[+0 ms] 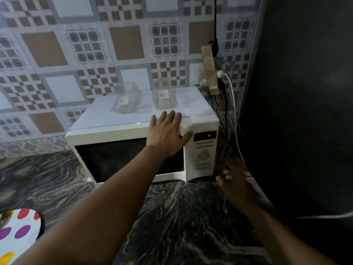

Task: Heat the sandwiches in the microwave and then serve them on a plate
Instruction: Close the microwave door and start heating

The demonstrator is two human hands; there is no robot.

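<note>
A white microwave (118, 133) stands on the marbled counter against the tiled wall, its dark-windowed door closed and its display lit. My left hand (167, 132) lies flat on the microwave's top front edge, fingers spread on top and thumb hooked at the door's upper right corner. My right hand (232, 183) hovers blurred just below and right of the control panel (204, 155), fingers loosely apart, holding nothing. A white plate with coloured dots (17, 230) sits at the bottom left. No sandwiches are in sight.
Two clear glass containers (127, 100) (164, 96) sit on top of the microwave. A power strip (209, 68) with plugged cables hangs on the wall at the right. A dark wall (305, 111) closes off the right side. The marbled counter (172, 217) stretches in front.
</note>
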